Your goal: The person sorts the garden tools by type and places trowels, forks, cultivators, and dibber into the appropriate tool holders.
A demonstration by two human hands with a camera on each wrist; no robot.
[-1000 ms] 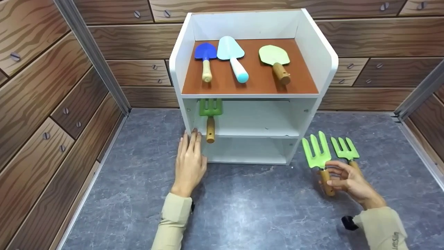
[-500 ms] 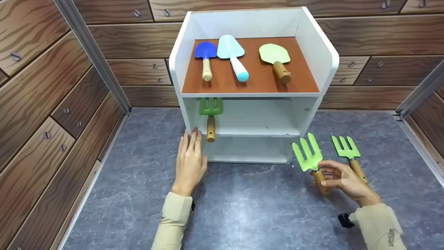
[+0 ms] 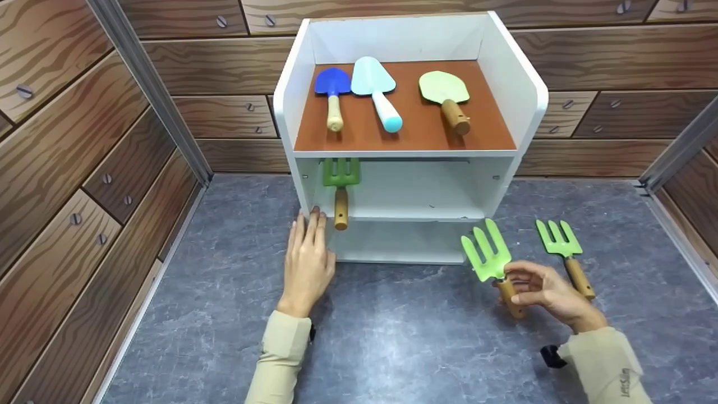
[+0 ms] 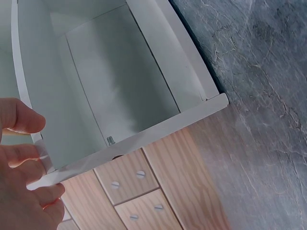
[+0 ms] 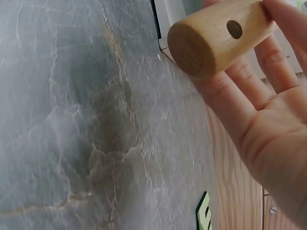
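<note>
My right hand (image 3: 541, 292) holds a green three-pronged hand fork by its wooden handle (image 5: 216, 40), its prongs (image 3: 487, 252) angled up and left near the shelf's lower right corner. My left hand (image 3: 307, 266) rests with straight fingers against the left front edge of the white shelf unit (image 3: 420, 218); the left wrist view shows its fingers (image 4: 29, 120) at that edge. Just beside them, a darker green hand fork (image 3: 341, 205) lies on the middle shelf with its handle jutting out. Another green fork (image 3: 566, 255) lies on the floor to the right of my right hand.
On the brown top shelf lie a blue trowel (image 3: 334, 98), a light blue trowel (image 3: 377, 92) and a pale green trowel (image 3: 446, 101). Wood-patterned panels (image 3: 224, 67) stand behind and at both sides. The grey marbled floor (image 3: 392, 336) spreads in front.
My right hand has carried the held fork leftward, away from the fork on the floor, and the fork has tilted further left. The left hand stays in place.
</note>
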